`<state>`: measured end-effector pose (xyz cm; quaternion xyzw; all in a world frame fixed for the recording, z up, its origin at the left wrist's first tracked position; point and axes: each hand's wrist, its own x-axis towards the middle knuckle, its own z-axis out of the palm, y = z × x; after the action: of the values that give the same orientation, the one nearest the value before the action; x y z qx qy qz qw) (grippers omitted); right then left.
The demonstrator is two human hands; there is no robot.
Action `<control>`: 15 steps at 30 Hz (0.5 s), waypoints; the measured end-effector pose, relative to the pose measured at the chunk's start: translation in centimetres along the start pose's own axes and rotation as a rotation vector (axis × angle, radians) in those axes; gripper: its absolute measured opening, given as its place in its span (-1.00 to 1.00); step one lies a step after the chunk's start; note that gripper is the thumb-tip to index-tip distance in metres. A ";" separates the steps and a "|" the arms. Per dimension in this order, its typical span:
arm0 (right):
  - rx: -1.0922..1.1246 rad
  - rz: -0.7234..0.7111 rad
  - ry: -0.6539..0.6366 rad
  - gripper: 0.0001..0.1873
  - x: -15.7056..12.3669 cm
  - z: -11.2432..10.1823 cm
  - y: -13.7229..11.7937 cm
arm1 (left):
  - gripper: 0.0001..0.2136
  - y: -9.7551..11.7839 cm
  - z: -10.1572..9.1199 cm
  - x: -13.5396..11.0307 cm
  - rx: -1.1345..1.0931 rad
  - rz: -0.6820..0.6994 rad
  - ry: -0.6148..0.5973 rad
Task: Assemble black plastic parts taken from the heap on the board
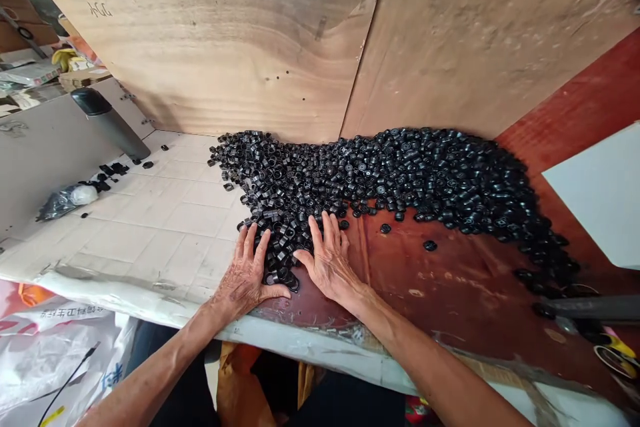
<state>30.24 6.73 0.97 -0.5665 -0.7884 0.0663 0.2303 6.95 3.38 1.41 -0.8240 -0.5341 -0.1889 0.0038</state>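
Observation:
A long pile of small round black plastic caps (425,173) lies along the back board, with a tongue of them reaching forward between my hands. My left hand (247,273) rests at the left side of that tongue, fingers spread and touching the nearest caps. On the other side, my right hand (327,253) lies with its fingers apart, fingertips against the caps. Neither hand grips anything. A few single caps (430,245) sit apart on the reddish-brown surface (390,293) to the right.
A tall wooden board (250,53) closes off the back. At left, a dark bottle (110,123) leans by the side panel, near a clear plastic bag (63,203) and scattered black bits. A white sheet (600,193) stands at right. The padded edge (320,347) runs along the front.

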 end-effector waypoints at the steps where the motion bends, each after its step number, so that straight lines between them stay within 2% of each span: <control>1: 0.018 -0.009 0.006 -0.24 0.0 -0.4 0.0 | 0.23 0.1 0.0 0.2 0.014 -0.001 0.024; 5: 0.170 -0.144 0.135 -0.47 0.1 -2.8 0.2 | 0.22 0.7 -1.2 0.4 0.031 0.005 0.180; 6: 0.243 -0.193 0.165 -0.57 0.1 -3.6 0.3 | 0.16 1.1 -1.7 0.2 0.011 0.013 0.222; 8: 0.401 -0.265 0.156 -0.83 0.1 -5.0 0.4 | -0.16 2.1 -2.8 -0.6 -0.078 0.040 0.249; 9: 0.461 -0.283 0.108 -0.95 0.1 -5.7 0.4 | -0.39 2.7 -3.1 -1.0 -0.142 0.070 0.235; 11: 0.515 -0.293 -0.054 -0.88 0.1 -6.8 0.5 | -0.74 4.2 -3.3 -1.6 -0.268 0.157 0.115; 12: 0.513 -0.289 -0.152 -0.84 0.1 -7.2 0.6 | -0.80 4.8 -3.1 -1.8 -0.293 0.166 0.071; 15: 0.467 -0.299 -0.409 -0.77 0.1 -8.1 0.8 | -0.76 6.2 -1.9 -1.5 -0.265 0.057 0.024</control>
<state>34.46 5.88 7.87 -0.3517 -0.8561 0.3227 0.1980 11.29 -0.97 3.95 -0.8297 -0.4809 -0.2675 -0.0934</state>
